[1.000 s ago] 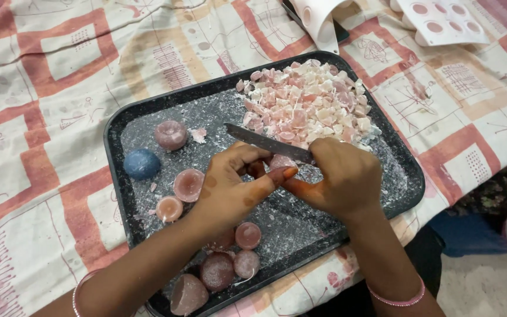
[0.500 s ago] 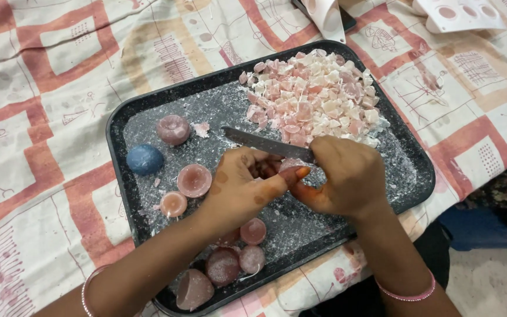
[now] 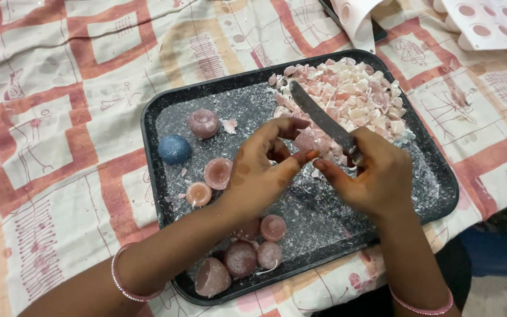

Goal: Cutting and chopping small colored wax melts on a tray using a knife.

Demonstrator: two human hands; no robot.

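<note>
A dark metal tray (image 3: 165, 194) speckled with white crumbs lies on a patterned cloth. My right hand (image 3: 374, 176) grips a knife (image 3: 318, 114), its blade pointing up-left over the tray. My left hand (image 3: 262, 170) pinches a pink wax piece (image 3: 309, 141) against the blade. A heap of chopped pink and white chunks (image 3: 353, 97) fills the tray's far right corner. Round pink wax pieces (image 3: 217, 172) and one blue piece (image 3: 175, 149) lie on the tray's left side, with more pink ones (image 3: 240, 258) at its near edge.
The red, orange and white patterned cloth (image 3: 48, 135) covers the surface all around the tray. A white mould sheet with round pink cavities (image 3: 491, 20) lies at the top right, and a folded white one (image 3: 356, 17) just behind the tray.
The knife blade has swung from lying nearly level to slanting up-left. Both hands stay together over the pink piece at the tray's middle.
</note>
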